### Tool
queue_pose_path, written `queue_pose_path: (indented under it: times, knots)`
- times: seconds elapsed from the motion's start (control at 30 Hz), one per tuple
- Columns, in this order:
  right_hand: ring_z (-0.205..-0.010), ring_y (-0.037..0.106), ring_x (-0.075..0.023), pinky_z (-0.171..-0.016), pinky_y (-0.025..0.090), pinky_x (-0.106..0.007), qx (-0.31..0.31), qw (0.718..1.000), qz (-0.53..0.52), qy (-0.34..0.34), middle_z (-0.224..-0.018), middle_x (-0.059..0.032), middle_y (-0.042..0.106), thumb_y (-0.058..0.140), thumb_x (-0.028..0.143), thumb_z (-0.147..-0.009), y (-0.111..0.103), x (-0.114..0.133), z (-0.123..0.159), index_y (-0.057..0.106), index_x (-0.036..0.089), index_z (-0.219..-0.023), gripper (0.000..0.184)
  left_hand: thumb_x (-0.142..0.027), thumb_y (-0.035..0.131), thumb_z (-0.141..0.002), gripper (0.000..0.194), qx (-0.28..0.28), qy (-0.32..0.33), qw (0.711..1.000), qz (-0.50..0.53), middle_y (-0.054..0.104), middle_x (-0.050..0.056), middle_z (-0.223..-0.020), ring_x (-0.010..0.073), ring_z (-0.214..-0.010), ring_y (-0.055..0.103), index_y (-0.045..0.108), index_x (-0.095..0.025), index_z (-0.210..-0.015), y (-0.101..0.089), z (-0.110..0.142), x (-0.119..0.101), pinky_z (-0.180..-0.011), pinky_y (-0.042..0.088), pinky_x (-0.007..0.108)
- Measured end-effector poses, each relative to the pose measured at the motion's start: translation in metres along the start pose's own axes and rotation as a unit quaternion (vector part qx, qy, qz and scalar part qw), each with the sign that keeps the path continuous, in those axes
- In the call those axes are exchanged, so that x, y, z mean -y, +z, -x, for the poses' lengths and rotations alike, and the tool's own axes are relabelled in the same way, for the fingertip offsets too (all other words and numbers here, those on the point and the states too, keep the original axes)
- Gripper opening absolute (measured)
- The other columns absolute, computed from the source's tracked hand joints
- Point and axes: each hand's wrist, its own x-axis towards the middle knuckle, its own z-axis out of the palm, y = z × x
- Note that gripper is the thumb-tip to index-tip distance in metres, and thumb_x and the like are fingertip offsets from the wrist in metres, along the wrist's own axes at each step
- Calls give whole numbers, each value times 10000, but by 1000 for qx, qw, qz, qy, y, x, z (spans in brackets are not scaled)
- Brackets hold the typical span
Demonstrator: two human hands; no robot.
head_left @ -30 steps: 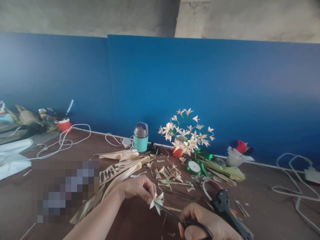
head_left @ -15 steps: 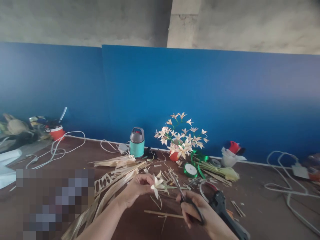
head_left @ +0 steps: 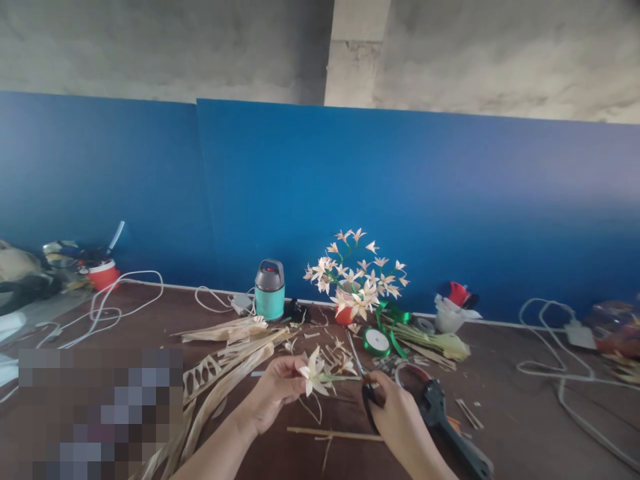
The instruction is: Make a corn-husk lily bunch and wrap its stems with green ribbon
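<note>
Between the thumb and fingers of my left hand [head_left: 277,390] is a cream handmade flower [head_left: 315,373], its petals spread and its pale stem pointing right. My right hand [head_left: 397,407] grips black-handled scissors [head_left: 369,400]; the metal blades point up and away, close to the stem's end. Whether the blades touch the stem I cannot tell. A thin stick [head_left: 335,435] lies on the table below both hands. Dried husk strips [head_left: 235,363] lie left of my left hand. A black glue gun [head_left: 445,420] rests just right of my right wrist.
A red pot of cream flowers [head_left: 345,315] stands at the back, beside a green ribbon spool [head_left: 376,342]. A turquoise container [head_left: 270,300] is left of it. White cables [head_left: 565,360] loop at the right. A blue partition [head_left: 400,187] backs the brown table [head_left: 525,427].
The held flower has turned, showing its petals more fully. My right hand has rolled over, with its back now upward and the scissors at the flower's stem. The view has shifted slightly.
</note>
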Motion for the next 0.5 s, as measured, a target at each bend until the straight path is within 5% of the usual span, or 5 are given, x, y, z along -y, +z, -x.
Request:
queue_pose_path:
  times: [0.1,0.23,0.33,0.5]
  knots:
    - [-507,484,-123,-481,331,-216,93,972,-213,35,-556,33,542,664,349,-639,-3,20,3,581,161,-822,274,-238,835,-424,318,-27,-50,998,7,517,-38,-569,25,-464,349,583,-121,-580,-1,3,0,-437,168,175]
    - [-638,534,-113,-550,364,-192,179,881,-423,112,-716,15,592,698,358,-654,-10,48,10,561,181,-928,354,-177,837,-368,295,-13,-109,993,-32,612,0,-598,76,-524,494,625,-114,-564,-3,5,0,-493,307,175]
    - [-622,531,-103,-535,342,-184,217,839,-481,135,-690,12,600,701,291,-659,-8,60,12,566,182,-932,323,-192,825,-409,260,24,-121,991,-57,636,10,-616,103,-570,544,642,-119,-580,-3,6,-1,-534,365,189]
    - [-521,460,-82,-456,260,-172,199,831,-502,138,-581,38,543,727,236,-595,7,62,11,564,168,-873,329,-242,819,-450,289,13,-100,991,-87,642,0,-636,101,-567,553,642,-127,-646,-4,3,1,-539,378,191]
